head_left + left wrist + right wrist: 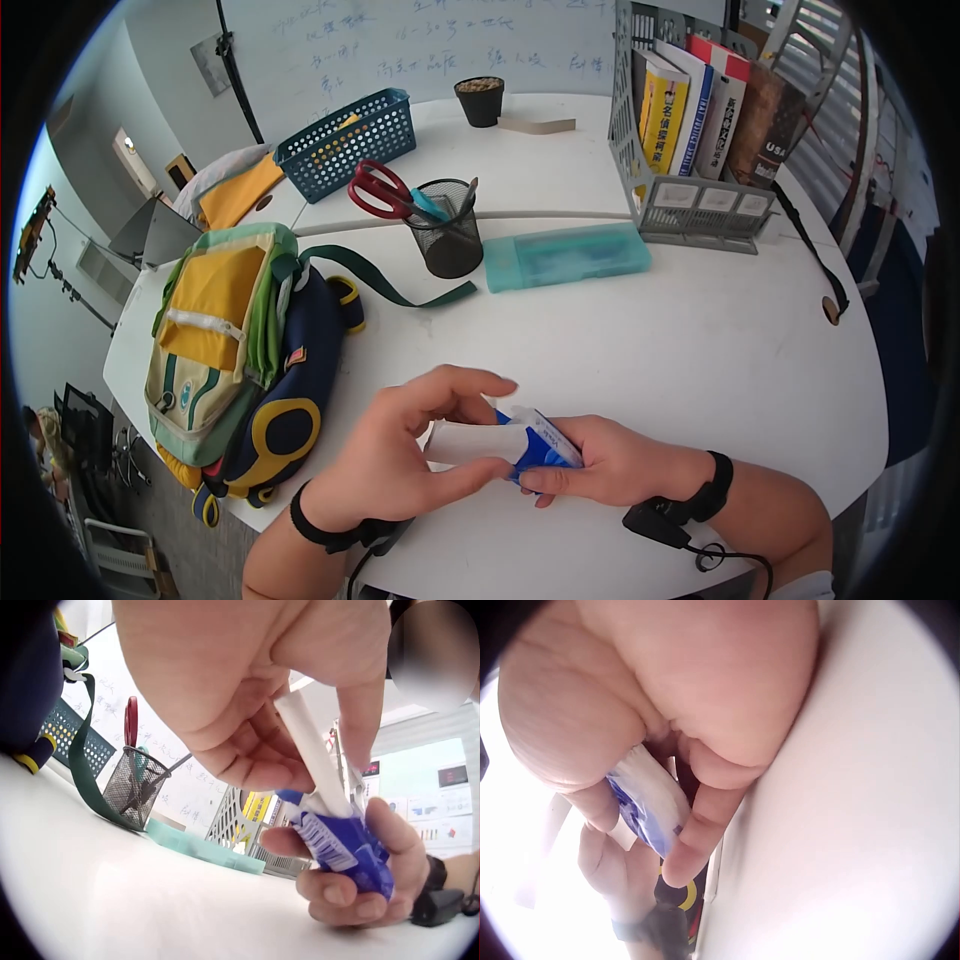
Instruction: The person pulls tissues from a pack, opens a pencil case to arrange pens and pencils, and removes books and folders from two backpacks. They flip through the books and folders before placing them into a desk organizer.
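Observation:
A small blue and white plastic packet (545, 445) is gripped by the right hand (625, 460), its thumb and fingers on either side of it. Out of the packet's open end sticks a folded white tissue (475, 442). Around that tissue curl the thumb and fingers of the left hand (400, 450). In the left wrist view the white tissue (311, 750) stands up from the blue packet (349, 851), close to the left fingers. The right wrist view has the packet (649, 802) between the right thumb and fingers.
A backpack (215, 350) lies on the white table (700, 360) at the left. Behind the hands are a mesh pen cup (447, 235) with red scissors, a teal case (567, 256), a blue basket (350, 145), a plant pot (480, 103) and a book rack (700, 215).

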Available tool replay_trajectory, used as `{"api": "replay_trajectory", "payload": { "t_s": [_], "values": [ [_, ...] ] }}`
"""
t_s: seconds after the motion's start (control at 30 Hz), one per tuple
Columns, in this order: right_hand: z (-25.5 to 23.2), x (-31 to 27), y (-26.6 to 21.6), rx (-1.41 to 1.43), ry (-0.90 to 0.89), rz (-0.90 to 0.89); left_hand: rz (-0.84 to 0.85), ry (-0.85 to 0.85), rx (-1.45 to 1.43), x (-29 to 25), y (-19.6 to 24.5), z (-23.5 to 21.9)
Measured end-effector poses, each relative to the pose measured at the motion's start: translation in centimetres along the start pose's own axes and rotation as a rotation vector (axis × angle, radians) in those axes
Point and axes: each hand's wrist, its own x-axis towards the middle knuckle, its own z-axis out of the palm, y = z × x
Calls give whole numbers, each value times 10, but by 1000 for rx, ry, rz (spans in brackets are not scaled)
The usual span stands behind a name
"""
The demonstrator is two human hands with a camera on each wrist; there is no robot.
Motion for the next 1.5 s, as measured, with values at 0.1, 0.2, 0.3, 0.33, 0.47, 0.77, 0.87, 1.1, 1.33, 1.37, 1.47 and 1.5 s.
{"api": "replay_trajectory", "payload": {
  "t_s": [0.1, 0.2, 0.3, 0.33, 0.47, 0.77, 0.87, 1.1, 1.33, 1.37, 1.47, 1.5],
  "values": [
    [-4, -1, -3, 6, -4, 16, -12, 34, -64, -1, 1, -3],
    [-6, -1, -10, -124, -101, 120, -44, -20, 68, -1, 4, -3],
    [-5, -2, -10, -277, -103, 82, -129, -68, 159, -1, 14, -1],
    [-4, -2, -12, -312, -94, 76, -129, -106, 159, -2, 12, -4],
    [-5, -1, -14, -378, -119, 98, -131, -115, 142, -1, 11, 0],
    [-5, 0, -2, -14, -111, 34, -147, -43, 29, -3, 1, -10],
    [-7, -1, -10, -141, -165, 42, -132, -56, -4, -3, 2, -9],
    [-13, 0, 2, 42, -168, 112, -105, -79, 59, -2, 1, 4],
    [-6, -2, -3, 142, -81, 88, 1, 39, 61, -1, -6, -2],
    [-6, -2, -4, 143, -82, 106, -14, 3, 52, -2, -7, -5],
    [-12, -1, -2, 119, -145, 140, -41, -22, 60, -2, 0, 1],
    [-11, 0, -2, 121, -148, 142, -60, -71, 97, -2, 4, 2]
  ]
}}
